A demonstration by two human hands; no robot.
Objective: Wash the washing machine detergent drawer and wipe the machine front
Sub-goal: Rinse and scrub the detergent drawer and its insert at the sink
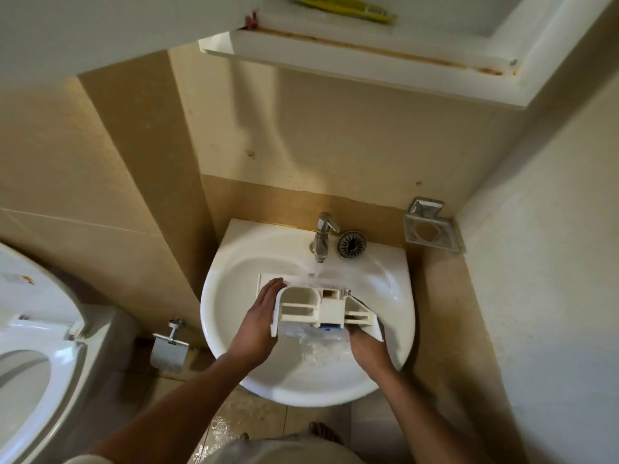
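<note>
You are standing on a tiled floor (248,420) that is looking wet and shiny, and your bare foot (323,430) is showing by the bottom edge.

Both your arms are reaching out over a round white sink (301,386). Your left hand (259,318) is lying flat against the left side of the detergent drawer (330,308), with the fingers straight and close together. Your right hand (366,346) is touching the drawer's near right corner from below. Its fingers are hiding under the drawer, so I cannot tell if they are curling round it.

The white drawer is sitting over the middle of the sink bowl, with its open boxes facing up at you. Water (313,272) is running from the silver tap (322,237) onto the far side of the drawer and splashing out into the bowl below it.

A round metal strainer (351,244) is lying on the sink rim just right of the tap. A shiny soap holder (429,229) is sticking out from the wall in the corner.

On your left, a white toilet (30,329) is standing with its lid up, and a metal paper holder (169,349) is hanging between it and the sink.

A tan tiled wall (335,145) is rising behind the sink. Up high, a white cabinet (368,61) with rusty marks is hanging, with a yellow tube (345,8) lying inside.
</note>
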